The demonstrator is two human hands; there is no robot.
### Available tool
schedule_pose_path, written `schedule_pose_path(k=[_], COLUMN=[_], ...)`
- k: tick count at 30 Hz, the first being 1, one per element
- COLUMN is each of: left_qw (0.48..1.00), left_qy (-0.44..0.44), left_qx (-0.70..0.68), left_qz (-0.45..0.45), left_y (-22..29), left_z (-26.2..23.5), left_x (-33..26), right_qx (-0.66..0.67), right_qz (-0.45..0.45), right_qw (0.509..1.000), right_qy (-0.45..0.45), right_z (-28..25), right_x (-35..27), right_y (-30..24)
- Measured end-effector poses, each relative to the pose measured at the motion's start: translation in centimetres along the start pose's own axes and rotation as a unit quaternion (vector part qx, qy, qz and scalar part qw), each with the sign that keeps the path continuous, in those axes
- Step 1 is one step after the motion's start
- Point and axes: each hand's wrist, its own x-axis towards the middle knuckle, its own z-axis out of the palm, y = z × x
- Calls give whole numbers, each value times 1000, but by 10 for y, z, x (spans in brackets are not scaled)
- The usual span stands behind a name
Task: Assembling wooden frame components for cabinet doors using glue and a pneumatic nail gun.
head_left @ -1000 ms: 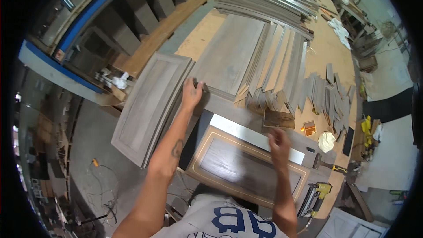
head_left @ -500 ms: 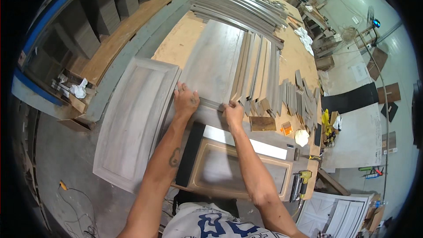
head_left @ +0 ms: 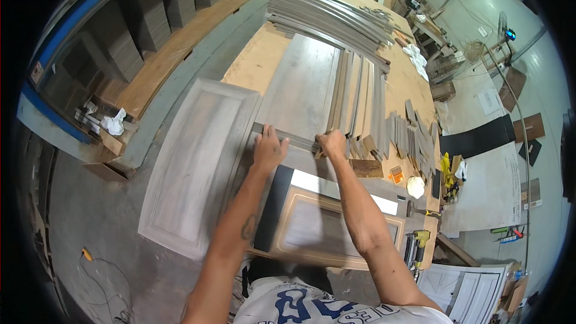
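A flat grey wood panel (head_left: 303,81) lies on the worktable, with a narrow grey wood strip (head_left: 295,137) along its near edge. My left hand (head_left: 270,150) rests on the strip's left part, fingers stretched out and thumb apart. At the strip's right end my right hand (head_left: 332,145) is closed, its fingers curled round that corner and partly hiding it. Left of my left hand is a large framed grey door panel (head_left: 195,162). Below my hands lies another framed panel (head_left: 312,228) with tan edging, beside a black strip (head_left: 273,210) and a white strip (head_left: 321,184).
Long grey strips (head_left: 330,18) are stacked across the table's far part. More strips (head_left: 360,96) stand right of the panel, with short offcuts (head_left: 405,135) beyond. A nail gun (head_left: 418,246) and a hammer (head_left: 420,210) lie at the near right. A shelving unit (head_left: 150,84) runs along the left.
The whole view has shifted, so the table appears farther right. My right hand's fingers are curled more tightly at the strip's end. My left hand stays near the panel's lower left corner.
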Motion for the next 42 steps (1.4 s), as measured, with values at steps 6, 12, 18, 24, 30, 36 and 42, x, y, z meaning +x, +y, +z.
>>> schedule_pose_path(k=[6,12,18,24,30,36,42], left_qw=[932,881,574,403,726,634,745], left_qy=[-65,-64,-33,5,-35,51,43], left_qx=[-313,-387,-702,-797,-587,-562,-302], left_qz=[-170,-266,-420,-450,-355,-529,-593], left_y=[45,46,37,41,56,95,84], left_z=[-45,-14,8,3,-32,-99,-199], left_x=[-113,-191,-147,-184,-330,-483,-564], right_qx=[-93,-96,-87,88,516,613,557], right_qz=[-32,-60,-48,-23,91,23,-70], right_qw=[995,992,991,958,759,637,756], right_qy=[29,-62,-89,-273,-385,-467,-338], right_z=[-2,-8,8,4,-16,-15,-102], right_x=[-1,-30,-113,-197,-202,-183,-253], right_y=[-7,-5,43,115,154,186,263])
